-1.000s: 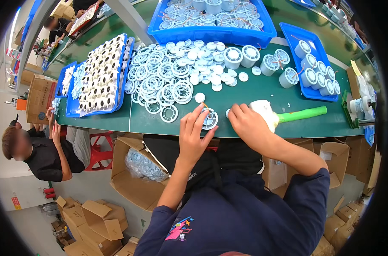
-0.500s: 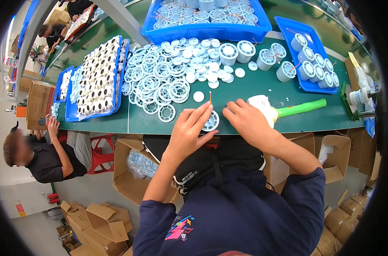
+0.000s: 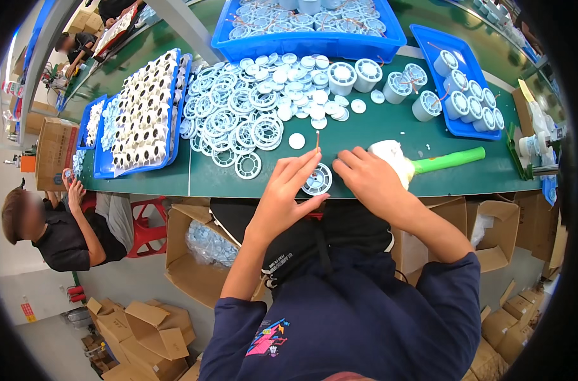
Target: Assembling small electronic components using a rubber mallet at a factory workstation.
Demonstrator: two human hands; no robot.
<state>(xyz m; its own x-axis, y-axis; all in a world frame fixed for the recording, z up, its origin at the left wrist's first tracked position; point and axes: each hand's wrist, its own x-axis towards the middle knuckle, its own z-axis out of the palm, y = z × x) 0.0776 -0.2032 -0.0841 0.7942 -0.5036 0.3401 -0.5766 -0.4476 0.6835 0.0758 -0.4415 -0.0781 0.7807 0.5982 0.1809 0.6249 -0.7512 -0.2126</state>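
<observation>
My left hand (image 3: 285, 190) grips a light-blue round plastic part with a spoked top (image 3: 317, 180) at the table's near edge. Its thumb lies at the near side and its fingers along the left and far side. A thin copper-coloured wire (image 3: 317, 140) stands up beyond those fingertips. Just right of the part, my right hand (image 3: 369, 174) has its fingers curled and drawn together; what they hold, if anything, is hidden. Touching or close behind the right hand is a mallet with a white head (image 3: 390, 159) and a green handle (image 3: 451, 160). A loose disc (image 3: 296, 141) lies beyond my left hand.
Piles of light-blue rings (image 3: 228, 120) and small discs (image 3: 295, 86) cover the table beyond my hands. Blue bins (image 3: 308, 48) and a blue tray (image 3: 422, 38) hold wired cylinders. A blue tray (image 3: 170, 149) with white parts stands left. Another person (image 3: 60, 232) sits at left.
The spoked part in my left hand shows more of its top now, with the hand shifted slightly left of it. My right hand has barely moved.
</observation>
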